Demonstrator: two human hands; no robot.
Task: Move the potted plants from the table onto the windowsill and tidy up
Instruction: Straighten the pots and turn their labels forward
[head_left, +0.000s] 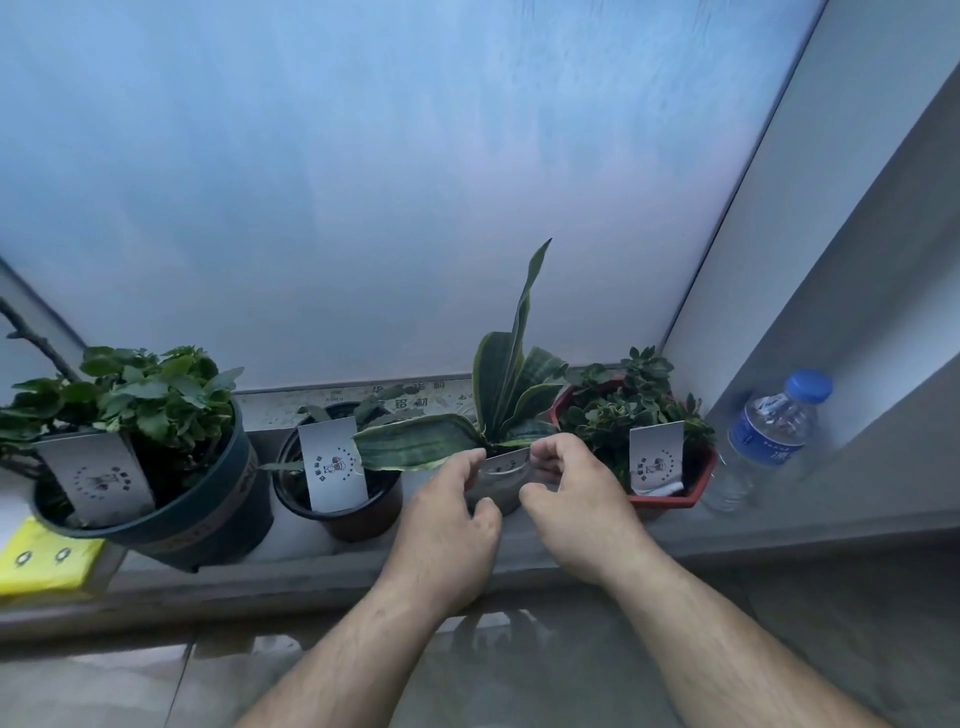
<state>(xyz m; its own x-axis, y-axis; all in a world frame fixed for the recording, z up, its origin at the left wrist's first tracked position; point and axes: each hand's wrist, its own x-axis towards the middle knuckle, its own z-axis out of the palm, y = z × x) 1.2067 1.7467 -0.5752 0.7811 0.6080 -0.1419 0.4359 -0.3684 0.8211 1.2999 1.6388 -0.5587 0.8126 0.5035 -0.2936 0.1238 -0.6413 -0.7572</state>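
- Green snake plant (511, 384) stands on the windowsill (322, 571), third pot from the left; its tallest leaf points straight up, one broad leaf lies leftward.
- Left hand (447, 525) and right hand (582, 509) pinch the white card (501, 467) at this pot's front rim.
- Pot body is mostly hidden behind both hands.
- Card print is too blurred to read.

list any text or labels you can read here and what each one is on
Window frame strip: Chinese characters, too faded to read.
Water bottle blue label: one large white character, blurred.
White tags in the dark green pot, black pot and red pot: round emblem, text too small.
Card held by both hands: unreadable.
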